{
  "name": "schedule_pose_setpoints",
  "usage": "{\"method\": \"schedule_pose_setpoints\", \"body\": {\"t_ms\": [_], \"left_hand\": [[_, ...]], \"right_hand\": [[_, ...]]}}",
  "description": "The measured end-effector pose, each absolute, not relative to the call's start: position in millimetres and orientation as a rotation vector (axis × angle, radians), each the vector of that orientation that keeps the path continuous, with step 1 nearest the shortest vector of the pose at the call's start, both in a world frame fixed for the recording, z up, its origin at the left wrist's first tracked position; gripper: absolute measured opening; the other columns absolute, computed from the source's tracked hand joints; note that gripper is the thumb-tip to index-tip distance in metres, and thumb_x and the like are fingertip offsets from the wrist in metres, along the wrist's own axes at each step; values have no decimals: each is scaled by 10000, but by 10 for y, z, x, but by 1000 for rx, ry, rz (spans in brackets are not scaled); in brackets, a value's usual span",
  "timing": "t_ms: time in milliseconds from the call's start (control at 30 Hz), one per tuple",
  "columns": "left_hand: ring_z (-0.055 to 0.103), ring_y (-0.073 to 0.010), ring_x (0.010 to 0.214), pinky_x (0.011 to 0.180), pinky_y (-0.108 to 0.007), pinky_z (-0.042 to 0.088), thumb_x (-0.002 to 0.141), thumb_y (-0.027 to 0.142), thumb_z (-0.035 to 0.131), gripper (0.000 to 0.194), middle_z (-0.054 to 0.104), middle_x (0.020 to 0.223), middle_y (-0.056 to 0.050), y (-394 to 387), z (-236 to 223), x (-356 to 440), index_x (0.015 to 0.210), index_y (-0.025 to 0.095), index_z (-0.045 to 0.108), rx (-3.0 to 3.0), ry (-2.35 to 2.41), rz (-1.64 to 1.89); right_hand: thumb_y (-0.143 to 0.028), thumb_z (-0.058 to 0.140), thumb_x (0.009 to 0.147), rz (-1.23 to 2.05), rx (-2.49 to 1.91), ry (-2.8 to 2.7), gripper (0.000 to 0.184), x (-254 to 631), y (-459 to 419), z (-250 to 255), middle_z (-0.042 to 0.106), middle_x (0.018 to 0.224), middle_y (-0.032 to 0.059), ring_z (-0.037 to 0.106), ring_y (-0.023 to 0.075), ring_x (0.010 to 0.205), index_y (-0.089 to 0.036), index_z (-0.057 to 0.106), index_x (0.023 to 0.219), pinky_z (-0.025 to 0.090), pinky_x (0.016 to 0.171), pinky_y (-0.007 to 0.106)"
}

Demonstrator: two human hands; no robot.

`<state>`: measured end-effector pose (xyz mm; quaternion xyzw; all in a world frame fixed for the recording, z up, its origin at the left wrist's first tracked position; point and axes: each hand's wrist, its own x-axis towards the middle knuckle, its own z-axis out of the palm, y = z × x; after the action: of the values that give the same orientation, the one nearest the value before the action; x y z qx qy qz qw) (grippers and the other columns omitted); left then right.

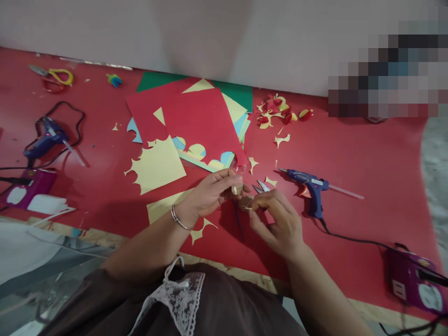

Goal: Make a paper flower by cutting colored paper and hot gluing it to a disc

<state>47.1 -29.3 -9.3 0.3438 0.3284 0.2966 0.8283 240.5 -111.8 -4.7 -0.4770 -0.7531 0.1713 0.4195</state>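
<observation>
My left hand (217, 186), with a bracelet at the wrist, is closed, its thumb and fingers pinching a small pale yellow paper piece (235, 188). Just to its right, my right hand (280, 221) is closed too, thumb against forefinger on a thin pale sliver (248, 208), too small to make out well. Open scissor blades (262, 187) show behind the right hand, which hides their handles. Between the hands a thin dark blue stick (239, 221) slants down over the red table. Yellow paper offcuts (202, 229) lie below my left wrist.
Red card (199, 116) tops a pile of coloured sheets. Cut yellow paper (157, 165) lies left, paper petals (280, 109) beyond. One glue gun (308, 184) is at right, another (49, 137) at left, with purple power boxes (416, 280) and cables. Yellow-and-red-handled scissors (56, 77) lie far left.
</observation>
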Motion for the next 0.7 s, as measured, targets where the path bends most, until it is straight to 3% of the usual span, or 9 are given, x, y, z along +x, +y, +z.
{"method": "schedule_pose_setpoints", "body": {"t_ms": [200,367,500,700], "left_hand": [[627,-135,810,822,-286,526,873,601,876,510,591,772,11,-290,-88,424,740,200,589,758,672,614],[622,-135,801,829,-297,529,872,630,865,520,598,764,12,-327,-144,474,751,204,593,776,684,644],[644,-149,829,842,-302,532,837,661,881,546,607,746,10,-340,-123,506,746,203,600,848,739,678],[609,-139,725,762,-302,521,844,687,853,545,660,751,-3,-390,-65,518,794,192,630,1009,823,637]], "right_hand": [[-176,637,983,561,-1280,-1792,120,2420,-1127,-76,713,813,16,692,176,735,-249,622,889,568,687,330],[-254,680,1009,412,-1502,-1694,80,2439,-1089,-113,740,826,23,667,176,695,-246,671,930,544,647,327],[-219,697,1010,346,-1428,-1690,51,2396,-1085,-95,753,854,30,688,183,745,-248,687,970,555,668,327],[-178,691,1008,513,-1331,-1757,65,2314,-1088,-71,709,824,15,667,158,693,-233,703,976,545,626,295]]}}
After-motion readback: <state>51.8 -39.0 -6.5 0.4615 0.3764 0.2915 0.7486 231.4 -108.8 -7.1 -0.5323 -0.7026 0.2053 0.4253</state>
